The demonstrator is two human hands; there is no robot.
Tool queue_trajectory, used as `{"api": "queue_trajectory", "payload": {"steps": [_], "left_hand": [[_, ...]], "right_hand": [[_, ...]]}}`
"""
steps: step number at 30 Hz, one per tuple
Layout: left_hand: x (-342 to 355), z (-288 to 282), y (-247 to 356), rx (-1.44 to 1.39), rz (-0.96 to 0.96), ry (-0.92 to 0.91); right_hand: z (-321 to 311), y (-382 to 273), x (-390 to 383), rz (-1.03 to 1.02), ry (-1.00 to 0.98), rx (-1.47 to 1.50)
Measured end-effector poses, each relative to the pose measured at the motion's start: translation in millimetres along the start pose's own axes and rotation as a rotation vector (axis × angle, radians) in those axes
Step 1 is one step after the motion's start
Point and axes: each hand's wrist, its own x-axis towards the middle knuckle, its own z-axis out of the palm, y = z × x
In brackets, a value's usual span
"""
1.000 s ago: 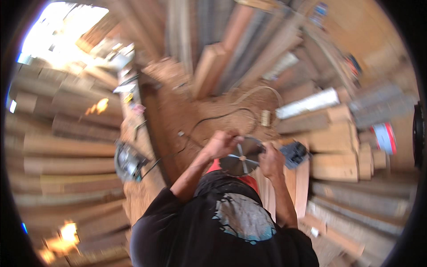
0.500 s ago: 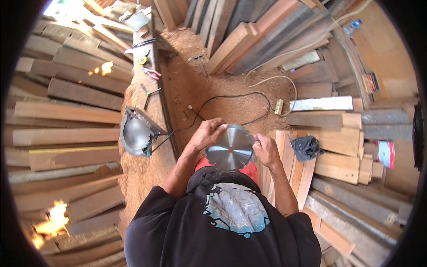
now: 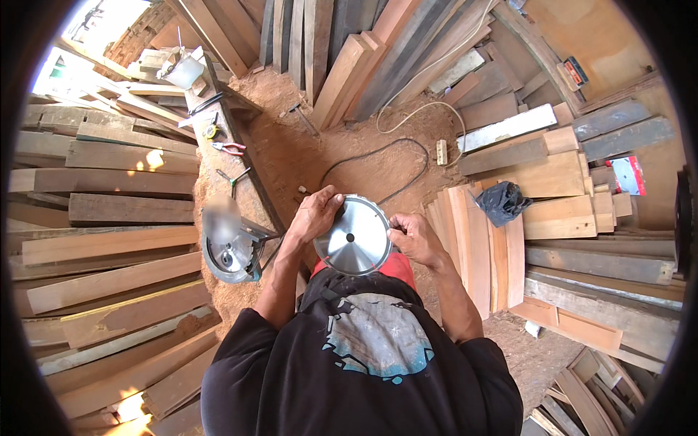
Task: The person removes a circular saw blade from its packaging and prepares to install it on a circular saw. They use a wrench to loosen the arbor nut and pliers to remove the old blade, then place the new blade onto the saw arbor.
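My left hand [image 3: 317, 212] grips the upper left edge of a round steel saw blade [image 3: 351, 251], fingers curled over it. My right hand [image 3: 411, 234] pinches the blade's right rim between thumb and fingers. The blade faces up in front of my red shorts, its small centre hole visible. To its left, a circular saw [image 3: 227, 254] rests on a dusty wooden bench [image 3: 254, 195], its upper part blurred. Further along the bench lie a green-handled T-shaped tool [image 3: 233, 179], red-handled pliers [image 3: 229, 148] and a yellow tape measure [image 3: 211, 131].
Stacked planks [image 3: 123, 232] fill the left; upright boards [image 3: 342, 80] stand ahead. On the right are more boards [image 3: 560, 218], a black plastic bag [image 3: 501, 203] and a red-and-white flat package [image 3: 627, 175]. Cables loop across the sawdust floor [image 3: 291, 160] to a power strip [image 3: 441, 152].
My hands and the blade have moved slightly left and up in the picture. The blade's face now catches more light. The view has steadied and the surroundings have shifted.
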Motion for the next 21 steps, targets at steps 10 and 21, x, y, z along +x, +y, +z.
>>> {"api": "queue_trajectory", "payload": {"steps": [10,21], "left_hand": [[-48,15,-15,0.235,-0.146,0.189],[-98,-10,-74,0.313,-0.134,0.157]], "right_hand": [[32,47,1,-0.041,-0.123,0.114],[137,104,-3,-0.038,-0.02,0.101]]}}
